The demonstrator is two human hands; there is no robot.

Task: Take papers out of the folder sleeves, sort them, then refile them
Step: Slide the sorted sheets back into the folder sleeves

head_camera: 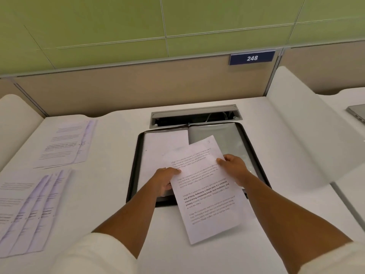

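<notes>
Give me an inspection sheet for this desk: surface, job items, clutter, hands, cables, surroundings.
Surface: white desk, two spreads of papers lying on its left side.
Job's things: open black folder at centre, white page in its left sleeve, right sleeve looks empty; printed sheet held over it; far paper stack and near fanned stack at left.
Clutter: grey laptop edge at far right.
Grippers: left hand and right hand each pinch a side edge of the printed sheet.
Cables: some visible inside the open desk cable tray.
Surroundings: beige partition, sign 248, green wall.
</notes>
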